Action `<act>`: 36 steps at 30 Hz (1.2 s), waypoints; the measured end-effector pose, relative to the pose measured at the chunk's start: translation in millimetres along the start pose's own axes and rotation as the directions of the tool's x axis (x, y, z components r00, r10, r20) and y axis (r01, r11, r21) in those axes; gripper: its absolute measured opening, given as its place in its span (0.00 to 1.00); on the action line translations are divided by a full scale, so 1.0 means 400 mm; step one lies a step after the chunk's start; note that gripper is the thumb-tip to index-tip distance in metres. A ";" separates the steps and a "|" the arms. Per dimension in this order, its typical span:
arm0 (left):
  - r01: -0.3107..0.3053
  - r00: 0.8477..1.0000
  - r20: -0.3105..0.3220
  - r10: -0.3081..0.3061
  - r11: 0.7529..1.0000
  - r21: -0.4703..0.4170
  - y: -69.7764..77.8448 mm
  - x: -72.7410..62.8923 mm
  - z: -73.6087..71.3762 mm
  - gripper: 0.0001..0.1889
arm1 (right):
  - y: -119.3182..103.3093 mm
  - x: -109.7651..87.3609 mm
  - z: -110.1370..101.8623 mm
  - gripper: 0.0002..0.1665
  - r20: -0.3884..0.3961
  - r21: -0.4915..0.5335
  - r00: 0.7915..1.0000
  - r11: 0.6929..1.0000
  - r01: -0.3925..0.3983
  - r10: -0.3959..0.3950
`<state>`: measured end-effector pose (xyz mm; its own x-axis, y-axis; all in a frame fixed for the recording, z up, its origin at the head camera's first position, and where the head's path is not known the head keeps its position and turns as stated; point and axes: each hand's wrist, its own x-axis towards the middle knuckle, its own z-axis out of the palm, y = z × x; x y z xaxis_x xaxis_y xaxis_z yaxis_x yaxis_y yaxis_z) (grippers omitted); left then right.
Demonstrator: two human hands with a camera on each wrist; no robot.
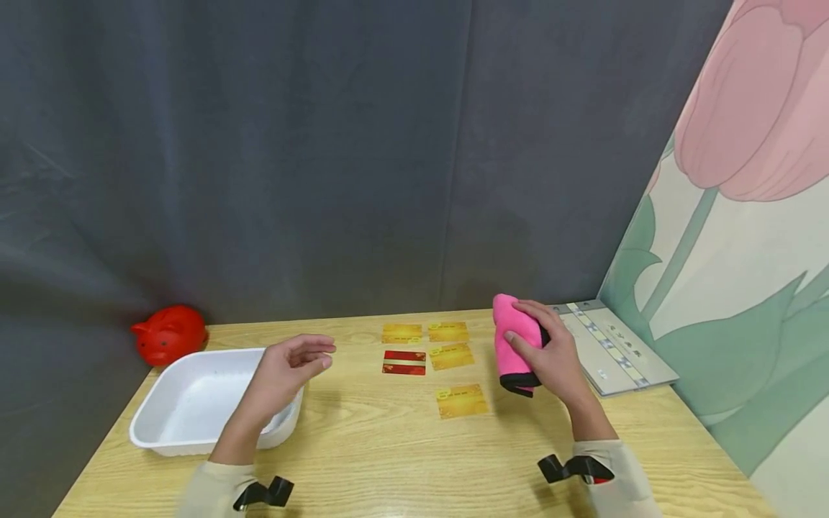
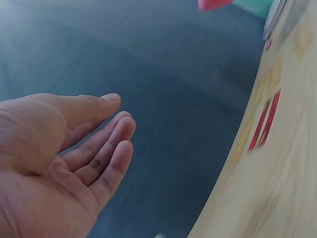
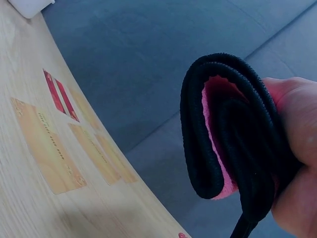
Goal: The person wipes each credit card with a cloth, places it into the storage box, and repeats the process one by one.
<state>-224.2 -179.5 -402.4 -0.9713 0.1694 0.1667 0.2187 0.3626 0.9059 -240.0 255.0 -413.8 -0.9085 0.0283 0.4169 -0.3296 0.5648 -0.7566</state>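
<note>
My right hand (image 1: 550, 352) grips a folded pink cloth (image 1: 512, 334) with black edging, raised above the table's right part. In the right wrist view the rolled end of the cloth (image 3: 198, 134) faces the camera, its layers folded over each other. My left hand (image 1: 288, 381) hangs over the right side of a white basin (image 1: 145, 410), holding nothing. Its fingers are loosely bent and the thumb is apart from them in the left wrist view. Between the hands lie several gold cards (image 1: 462, 401) and one red card (image 1: 404, 362), flat on the table.
A red piggy bank (image 1: 170, 335) stands behind the basin at the back left. At the back right, a grey-white folder or book (image 1: 615, 349) lies against the tulip-patterned wall (image 1: 745, 288). A dark curtain (image 1: 337, 158) borders the table's (image 1: 376, 467) far edge.
</note>
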 end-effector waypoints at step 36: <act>0.011 0.943 0.325 -0.066 0.986 0.168 -0.091 0.100 0.452 0.26 | 0.020 0.006 -0.027 0.34 -0.049 -0.001 0.999 1.000 0.017 -0.017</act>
<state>-254.2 -20.3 -499.0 -0.9005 0.4339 -0.0290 0.2206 0.5133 0.8294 -242.1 268.4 -413.5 -0.8891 0.0595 0.4539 -0.3444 0.5661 -0.7490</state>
